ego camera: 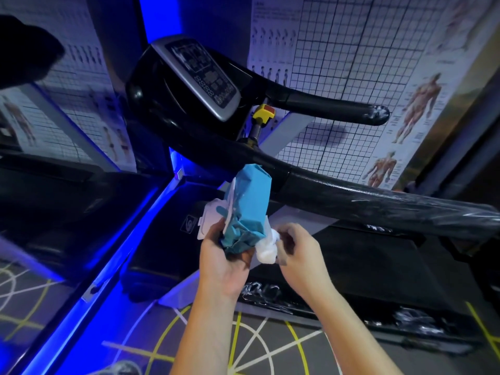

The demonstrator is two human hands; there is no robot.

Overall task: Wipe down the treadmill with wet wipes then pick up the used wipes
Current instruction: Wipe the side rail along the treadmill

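A black treadmill fills the view, its grey console (pixel 201 77) up at centre and its near handrail (pixel 378 196) running right. Below the rail my left hand (pixel 221 255) grips a blue wet-wipe pack (pixel 247 207) by its crumpled lower end, the white lid flap open on the left. My right hand (pixel 295 250) pinches a white wipe (pixel 266 249) that sticks out beside the pack's bottom. The running belt (pixel 365 266) lies dark under both hands.
The far handrail (pixel 332 109) reaches right, with a yellow safety key (pixel 263 113) under the console. Anatomy posters and grid charts cover the wall (pixel 351 50) behind. Blue light strips edge a neighbouring machine at left. The floor (pixel 257 342) has yellow and white lines.
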